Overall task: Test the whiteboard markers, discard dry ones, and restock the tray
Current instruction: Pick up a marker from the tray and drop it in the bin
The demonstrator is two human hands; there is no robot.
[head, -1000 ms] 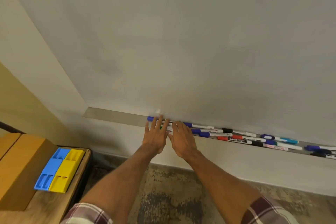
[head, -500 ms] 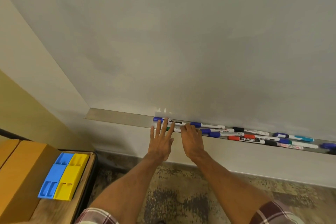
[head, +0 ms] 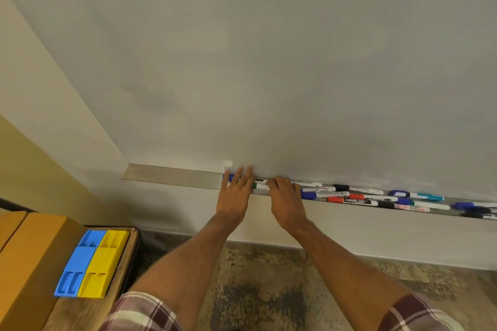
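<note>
Head view: tray [head: 174, 177] holds markers [head: 357, 197]; left hand [head: 234, 193] flat on them, right hand [head: 286, 200] curled round some.

The left hand [head: 235, 193] is lying across the left end of the markers [head: 325, 193] in the tray [head: 174, 175], hiding their barrels, while the fingers [head: 279, 183] of the right hand [head: 286, 200] are curling out of sight. At far right the tray is running off frame, with the end markers [head: 464, 205] showing blurred.
</note>
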